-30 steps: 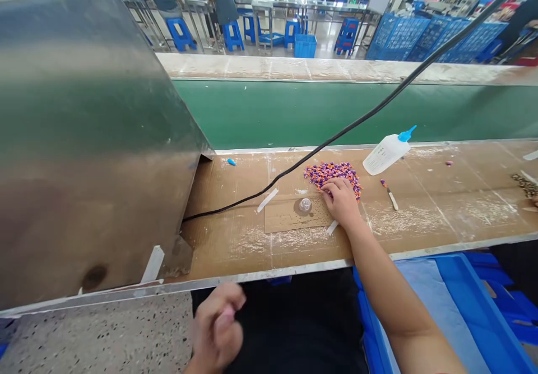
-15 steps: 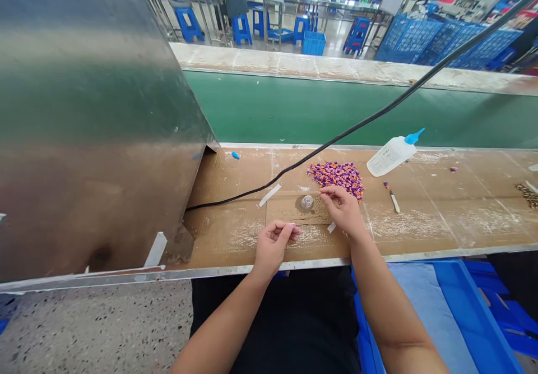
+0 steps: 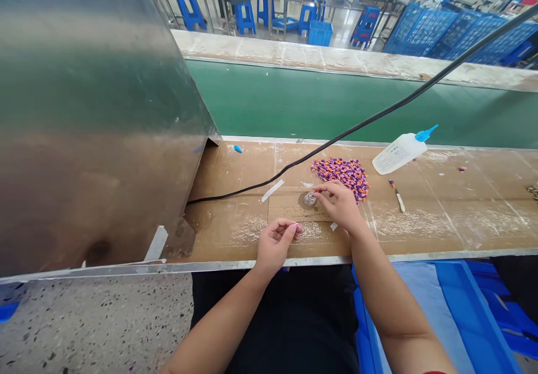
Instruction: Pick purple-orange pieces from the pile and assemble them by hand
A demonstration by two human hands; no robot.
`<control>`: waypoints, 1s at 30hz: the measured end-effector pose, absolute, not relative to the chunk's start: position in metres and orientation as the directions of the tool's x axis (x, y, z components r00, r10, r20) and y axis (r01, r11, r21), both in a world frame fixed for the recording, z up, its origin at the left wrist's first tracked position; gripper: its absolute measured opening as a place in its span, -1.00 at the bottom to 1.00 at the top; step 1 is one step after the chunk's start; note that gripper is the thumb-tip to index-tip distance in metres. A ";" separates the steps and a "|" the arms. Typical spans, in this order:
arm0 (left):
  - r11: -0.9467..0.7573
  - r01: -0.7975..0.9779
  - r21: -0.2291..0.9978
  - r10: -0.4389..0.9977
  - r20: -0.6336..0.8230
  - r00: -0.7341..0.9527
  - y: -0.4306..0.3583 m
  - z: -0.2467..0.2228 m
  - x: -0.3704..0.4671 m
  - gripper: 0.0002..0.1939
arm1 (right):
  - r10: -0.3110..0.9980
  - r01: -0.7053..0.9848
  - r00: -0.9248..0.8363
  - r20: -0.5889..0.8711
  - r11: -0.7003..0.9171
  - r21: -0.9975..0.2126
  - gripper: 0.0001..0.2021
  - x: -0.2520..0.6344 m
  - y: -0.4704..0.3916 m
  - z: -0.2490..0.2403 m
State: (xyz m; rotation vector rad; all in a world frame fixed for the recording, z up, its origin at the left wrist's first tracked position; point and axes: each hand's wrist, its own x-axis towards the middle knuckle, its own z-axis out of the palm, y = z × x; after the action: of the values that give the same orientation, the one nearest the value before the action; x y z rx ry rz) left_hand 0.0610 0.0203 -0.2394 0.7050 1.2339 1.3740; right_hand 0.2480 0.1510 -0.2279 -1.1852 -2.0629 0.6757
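Near the worktop's (image 3: 218, 234) front edge, my left grip (image 3: 272, 246) pinches a small pink piece (image 3: 296, 226), my right grip (image 3: 343, 208), contents unclear, reaches the clear round dish (image 3: 309, 199), and many tiny purple-and-orange pieces (image 3: 342, 173) lie loose.

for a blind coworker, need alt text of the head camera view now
Two bare hands work over a cardboard-covered bench: the right hand is at a small clear cup, the left hand pinches something small and pink. Beyond the right hand lies a purple-and-orange pile of small pieces, with a white bottle to its right.
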 end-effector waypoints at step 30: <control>0.158 -0.694 0.703 0.870 -0.431 -0.239 0.032 -0.225 0.058 -0.38 | 0.709 0.556 -0.470 0.526 0.700 -0.448 -0.86 0.245 0.148 -0.235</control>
State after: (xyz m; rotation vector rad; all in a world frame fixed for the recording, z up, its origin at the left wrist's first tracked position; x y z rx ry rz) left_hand 0.0581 0.0315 -0.2247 0.2233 1.0524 1.4816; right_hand 0.2454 0.1476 -0.2346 -0.9604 -2.1962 0.2779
